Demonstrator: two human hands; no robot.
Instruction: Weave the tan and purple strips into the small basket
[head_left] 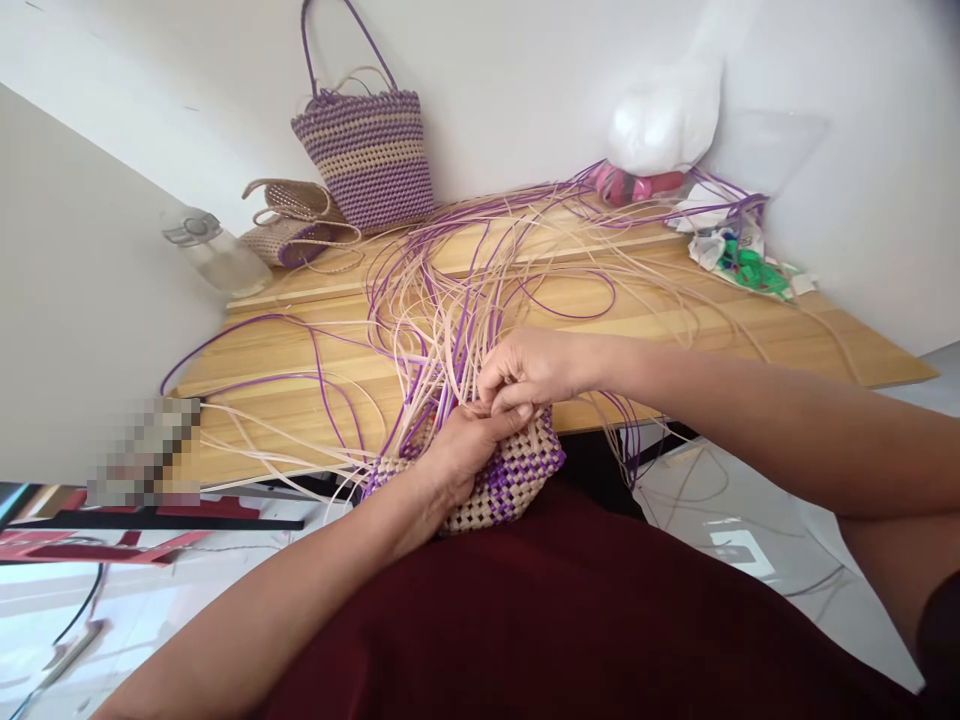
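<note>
A partly woven basket (517, 470) in beige and purple rests between my body and the table's front edge. Long loose weaving strands (450, 310) rise from its rim and fan out over the tabletop. My left hand (469, 440) is closed at the basket's near rim, thumb and fingers pressed on the weave. Close against it, my right hand (532, 370) is closed in a pinch at the base of the beige strands. The fingertips of both hands meet, and the exact strand between them is partly hidden.
A finished purple and beige bag (367, 150) stands against the wall, beside a smaller woven piece (289, 240) and a clear jar (214, 250). At the back right of the wooden table (645, 330) lie a white plastic bag (660, 125) and green scraps (754, 272).
</note>
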